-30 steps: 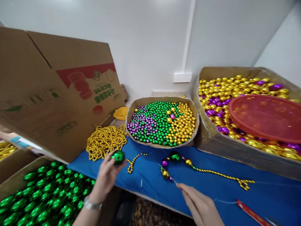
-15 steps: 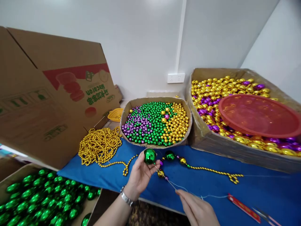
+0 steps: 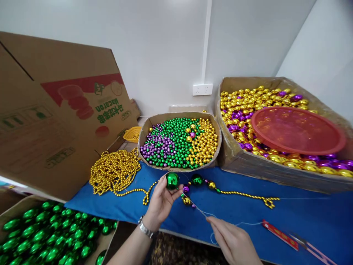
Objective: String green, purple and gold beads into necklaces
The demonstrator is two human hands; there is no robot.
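Fingers of the left hand (image 3: 160, 207) curl round a large green bead (image 3: 173, 180), closed against its sides, over the blue-covered counter (image 3: 234, 208). Just right of it, purple, gold and green beads (image 3: 211, 184) lie in a curve leading into a twisted gold tail (image 3: 242, 194); that stretch looks done. Whether the large bead is threaded cannot be told; joining it appears to be what remains here. Farther right, the right hand (image 3: 233, 239) pinches a thin needle-like rod (image 3: 200, 210) angled toward the left fingertips. Slack pale thread (image 3: 249, 223) reaches toward a red packet (image 3: 280, 235).
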